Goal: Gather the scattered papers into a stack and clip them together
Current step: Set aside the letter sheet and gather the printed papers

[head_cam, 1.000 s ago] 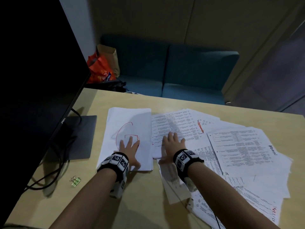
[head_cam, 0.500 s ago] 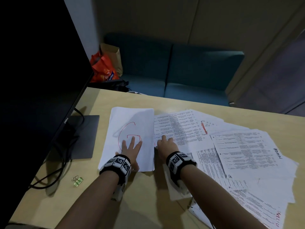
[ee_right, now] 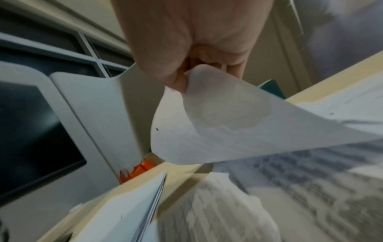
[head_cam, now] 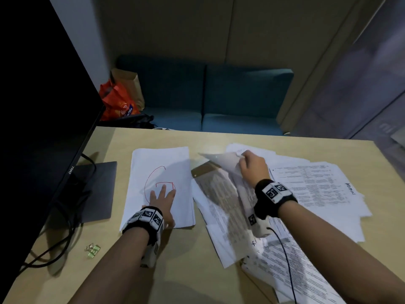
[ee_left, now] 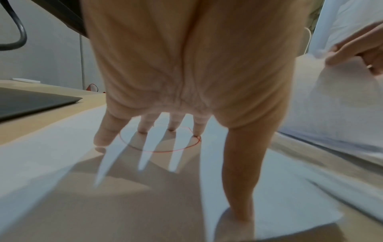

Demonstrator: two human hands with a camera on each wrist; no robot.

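The desk (head_cam: 179,270) is seen from above by the head view. The stack (ee_left: 62,188) and a lifted sheet (ee_right: 238,131) are seen very near by the wrist views.

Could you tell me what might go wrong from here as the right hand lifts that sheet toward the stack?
The right hand pinches the lifted sheet only at one corner, so it may crease or slip from the grip. The loose papers overlap it and could be dragged askew. The left hand lies flat on the stack, blocking where the sheet should land.
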